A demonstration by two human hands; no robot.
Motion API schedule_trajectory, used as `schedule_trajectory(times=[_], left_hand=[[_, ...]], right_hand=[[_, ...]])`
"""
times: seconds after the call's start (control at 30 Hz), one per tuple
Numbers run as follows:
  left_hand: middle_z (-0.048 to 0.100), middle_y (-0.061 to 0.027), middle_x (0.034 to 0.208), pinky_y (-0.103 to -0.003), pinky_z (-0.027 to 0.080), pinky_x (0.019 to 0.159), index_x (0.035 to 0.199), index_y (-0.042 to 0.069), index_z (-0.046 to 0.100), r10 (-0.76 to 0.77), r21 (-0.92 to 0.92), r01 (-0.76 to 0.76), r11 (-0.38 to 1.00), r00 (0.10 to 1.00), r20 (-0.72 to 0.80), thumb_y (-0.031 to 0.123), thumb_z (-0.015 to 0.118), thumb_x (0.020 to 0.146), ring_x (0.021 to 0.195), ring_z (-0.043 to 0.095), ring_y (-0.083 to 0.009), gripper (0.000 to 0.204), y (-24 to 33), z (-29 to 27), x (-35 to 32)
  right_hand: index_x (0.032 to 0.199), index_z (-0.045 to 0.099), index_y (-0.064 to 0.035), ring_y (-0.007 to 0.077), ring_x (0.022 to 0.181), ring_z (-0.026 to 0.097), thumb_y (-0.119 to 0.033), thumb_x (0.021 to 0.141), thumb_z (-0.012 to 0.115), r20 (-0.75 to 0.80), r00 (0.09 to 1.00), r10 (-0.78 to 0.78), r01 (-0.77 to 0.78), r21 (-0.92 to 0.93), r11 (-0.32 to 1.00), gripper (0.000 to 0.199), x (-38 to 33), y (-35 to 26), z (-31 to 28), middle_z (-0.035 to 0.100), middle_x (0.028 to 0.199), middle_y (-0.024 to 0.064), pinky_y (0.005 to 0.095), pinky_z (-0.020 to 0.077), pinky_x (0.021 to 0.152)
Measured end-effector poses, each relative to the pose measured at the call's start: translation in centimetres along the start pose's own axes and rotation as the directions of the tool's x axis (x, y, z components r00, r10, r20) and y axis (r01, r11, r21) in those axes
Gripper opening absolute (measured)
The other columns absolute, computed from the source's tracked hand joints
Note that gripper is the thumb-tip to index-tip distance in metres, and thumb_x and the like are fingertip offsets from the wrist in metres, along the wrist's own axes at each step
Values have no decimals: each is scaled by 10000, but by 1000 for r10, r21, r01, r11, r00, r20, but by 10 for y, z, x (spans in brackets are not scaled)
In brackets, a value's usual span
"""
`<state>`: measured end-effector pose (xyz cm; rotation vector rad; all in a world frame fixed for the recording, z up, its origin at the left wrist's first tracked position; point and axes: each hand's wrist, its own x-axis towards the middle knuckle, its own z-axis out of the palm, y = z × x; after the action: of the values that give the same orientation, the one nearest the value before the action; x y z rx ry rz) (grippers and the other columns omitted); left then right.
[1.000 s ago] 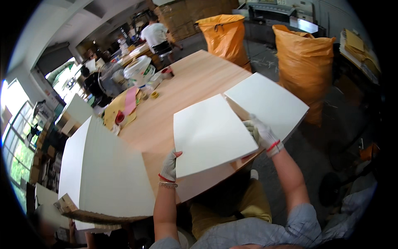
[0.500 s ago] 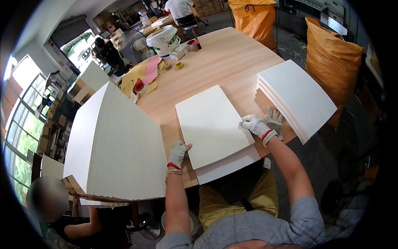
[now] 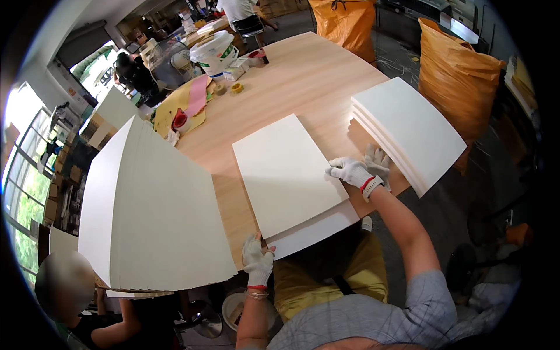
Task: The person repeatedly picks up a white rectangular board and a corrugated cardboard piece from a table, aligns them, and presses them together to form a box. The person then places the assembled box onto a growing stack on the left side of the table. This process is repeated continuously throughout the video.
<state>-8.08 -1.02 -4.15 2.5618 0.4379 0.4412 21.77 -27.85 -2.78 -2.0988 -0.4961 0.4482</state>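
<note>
A white rectangular board (image 3: 286,169) lies in front of me over a second white board (image 3: 315,227), whose near strip sticks out toward me. My right hand (image 3: 350,171), in a white knitted glove, is closed in a pinch at the upper board's right edge. My left hand (image 3: 258,258), gloved with bare thumb and forefinger tips showing, is at the lower board's near left corner. Its forefinger points forward and the thumb stands apart. Beside my right hand lies what looks like a loose white glove (image 3: 378,161).
A tall stack of white boards (image 3: 169,216) stands at left, a lower stack (image 3: 411,125) at right. Farther back are a white bucket (image 3: 214,55), yellow tape roll (image 3: 237,87) and red-and-white cup (image 3: 181,121). Orange sacks (image 3: 455,87) stand beyond the table (image 3: 280,81). A person (image 3: 70,286) sits near left.
My left hand has moved from the upper board's left edge toward me, to the near left corner, and its fingers have opened out. My right hand stays at the right edge.
</note>
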Motion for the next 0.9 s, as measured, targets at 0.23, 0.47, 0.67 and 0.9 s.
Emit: schedule_trajectory(times=[0.23, 0.47, 0.67, 0.9], left_hand=[[547, -253, 1227, -432, 384, 1008, 1226, -52, 553, 45, -94, -46, 995, 999, -20, 98, 769, 681, 1166, 476, -398, 605, 3, 6, -3], [560, -241, 1214, -425, 415, 972, 1201, -60, 562, 120, -100, -125, 987, 991, -52, 56, 769, 664, 1144, 489, -387, 587, -4, 9, -3], [568, -238, 1202, -417, 437, 942, 1218, -35, 556, 146, -105, -153, 983, 987, -73, 89, 776, 666, 1108, 515, -382, 607, -6, 6, -2], [474, -239, 1325, -438, 453, 922, 1390, 23, 379, 441, 93, -456, 885, 886, 147, 289, 823, 624, 1077, 540, -396, 926, 62, -41, 25]], right_hand=[[1092, 653, -42, 207, 887, 640, -359, 886, 613, -11, 996, -92, 92, -10, 996, 380, -3, 10, 0, 695, 992, 107, 312, 471, 788], [1020, 657, -50, 261, 846, 634, -357, 873, 621, -15, 997, -77, 75, -101, 992, 342, -15, -14, -5, 677, 922, 139, 332, 475, 742], [955, 653, -41, 301, 821, 622, -372, 877, 605, -48, 994, -102, 85, -286, 954, 344, -18, -24, -4, 665, 889, 151, 372, 476, 734], [1046, 671, -60, 317, 975, 609, -429, 929, 507, 120, 937, -327, 343, -159, 926, 421, -74, -50, -8, 655, 1022, 157, 364, 477, 844]])
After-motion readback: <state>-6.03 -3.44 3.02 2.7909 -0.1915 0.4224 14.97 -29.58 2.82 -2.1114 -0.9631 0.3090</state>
